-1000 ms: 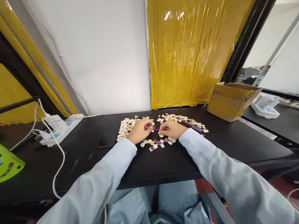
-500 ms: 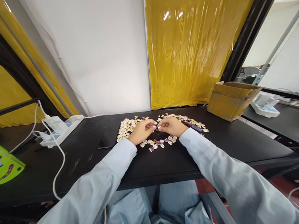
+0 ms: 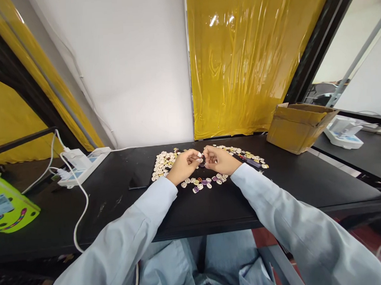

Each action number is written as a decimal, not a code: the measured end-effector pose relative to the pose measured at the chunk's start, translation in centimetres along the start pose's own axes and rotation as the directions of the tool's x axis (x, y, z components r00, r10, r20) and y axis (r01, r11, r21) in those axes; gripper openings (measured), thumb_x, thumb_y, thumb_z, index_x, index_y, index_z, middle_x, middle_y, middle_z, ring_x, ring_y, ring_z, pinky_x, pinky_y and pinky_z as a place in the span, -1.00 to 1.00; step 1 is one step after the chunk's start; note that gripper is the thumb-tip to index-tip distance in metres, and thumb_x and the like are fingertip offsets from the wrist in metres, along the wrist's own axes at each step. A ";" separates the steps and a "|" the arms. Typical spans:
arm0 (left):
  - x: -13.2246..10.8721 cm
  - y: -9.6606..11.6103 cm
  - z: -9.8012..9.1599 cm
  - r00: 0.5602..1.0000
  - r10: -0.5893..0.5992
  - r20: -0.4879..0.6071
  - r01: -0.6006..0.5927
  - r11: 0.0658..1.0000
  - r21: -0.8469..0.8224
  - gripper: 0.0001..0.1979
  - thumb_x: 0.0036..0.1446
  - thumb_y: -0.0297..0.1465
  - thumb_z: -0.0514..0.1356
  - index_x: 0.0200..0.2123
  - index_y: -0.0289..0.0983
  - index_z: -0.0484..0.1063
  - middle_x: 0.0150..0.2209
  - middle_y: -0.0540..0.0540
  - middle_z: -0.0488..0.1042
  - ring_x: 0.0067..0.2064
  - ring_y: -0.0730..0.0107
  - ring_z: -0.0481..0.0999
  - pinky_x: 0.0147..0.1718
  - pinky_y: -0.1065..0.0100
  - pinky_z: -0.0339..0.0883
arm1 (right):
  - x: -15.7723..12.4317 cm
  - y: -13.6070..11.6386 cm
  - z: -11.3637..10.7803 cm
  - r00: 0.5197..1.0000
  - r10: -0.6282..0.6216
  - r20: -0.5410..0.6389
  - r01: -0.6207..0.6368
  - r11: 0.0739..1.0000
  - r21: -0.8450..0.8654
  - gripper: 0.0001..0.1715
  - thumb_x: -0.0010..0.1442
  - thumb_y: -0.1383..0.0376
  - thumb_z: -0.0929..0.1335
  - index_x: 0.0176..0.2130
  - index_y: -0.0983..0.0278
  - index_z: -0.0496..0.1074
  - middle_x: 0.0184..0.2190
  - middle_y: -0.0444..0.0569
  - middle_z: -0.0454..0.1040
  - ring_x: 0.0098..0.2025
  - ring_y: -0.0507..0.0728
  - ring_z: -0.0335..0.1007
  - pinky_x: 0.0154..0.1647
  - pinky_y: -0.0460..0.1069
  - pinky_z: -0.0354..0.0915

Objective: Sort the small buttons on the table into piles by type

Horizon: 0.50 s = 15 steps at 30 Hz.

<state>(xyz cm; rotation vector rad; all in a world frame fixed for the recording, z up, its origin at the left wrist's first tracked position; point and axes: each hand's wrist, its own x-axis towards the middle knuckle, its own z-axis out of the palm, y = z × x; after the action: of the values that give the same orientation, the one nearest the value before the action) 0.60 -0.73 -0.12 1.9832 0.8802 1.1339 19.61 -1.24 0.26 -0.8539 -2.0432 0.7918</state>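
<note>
Head-worn view, facing forward and down, black table [image 3: 209,207] near

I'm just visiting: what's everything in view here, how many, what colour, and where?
Small oval two-holed pieces: too many to count, mostly cream, some purple, around the hands
Slim tool: 1, dark handle, among right-hand pieces
Flat glossy slab: 1, black, left of pieces
Cardboard box: 1, brown, table's right rear
Plastic power strips: 2, white, left and far right
Plastic container: 1, bright green, left edge
Plastic curtains: several, yellow, rear and left
Wall panel: 1, white, rear
Table: 1, black, centre
Sleeves: 2, pale blue, foreground
Left hand, right hand: 2, bare, amid pieces
</note>
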 end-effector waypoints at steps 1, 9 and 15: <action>0.1 -0.1 -0.3 0.999 -0.004 -0.043 0.005 1.000 0.011 -0.81 0.06 -0.34 0.22 -0.26 -0.31 0.41 -0.34 -0.10 0.51 -0.31 0.37 0.51 -0.27 0.33 0.40 | 0.1 0.2 -0.2 1.000 0.016 -0.013 -0.016 1.000 -0.010 -0.72 -0.09 0.42 0.35 -0.37 0.23 0.17 -0.56 -0.25 0.26 -0.53 -0.03 0.21 -0.45 -0.11 0.18; 0.0 -0.4 -1.5 1.000 -0.019 0.025 0.004 0.859 0.511 -0.93 0.04 -0.45 0.17 -0.38 -0.26 0.46 -0.47 -0.02 0.47 -0.47 0.40 0.38 -0.41 0.35 0.24 | 0.4 2.1 -0.6 0.955 0.265 -0.129 -0.293 0.899 -0.324 -0.88 -0.06 0.44 0.36 -0.43 0.28 0.34 -0.58 -0.16 0.40 -0.52 0.01 0.30 -0.45 -0.10 0.16; -0.1 -0.2 -1.0 0.991 0.105 0.086 -0.134 0.842 0.522 -0.82 0.07 -0.47 0.15 -0.24 -0.24 0.49 -0.26 -0.10 0.50 -0.30 0.32 0.45 -0.24 0.29 0.29 | 0.2 0.9 -0.8 0.943 0.262 -0.205 -0.323 0.867 -0.380 -0.80 -0.02 0.35 0.41 -0.32 0.27 0.37 -0.54 -0.14 0.47 -0.50 0.03 0.33 -0.42 -0.08 0.18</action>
<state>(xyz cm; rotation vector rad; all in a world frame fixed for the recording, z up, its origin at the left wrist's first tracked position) -0.44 -0.48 0.02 2.5337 1.1446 0.9640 20.47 -0.36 0.02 -1.4455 -2.0002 0.4367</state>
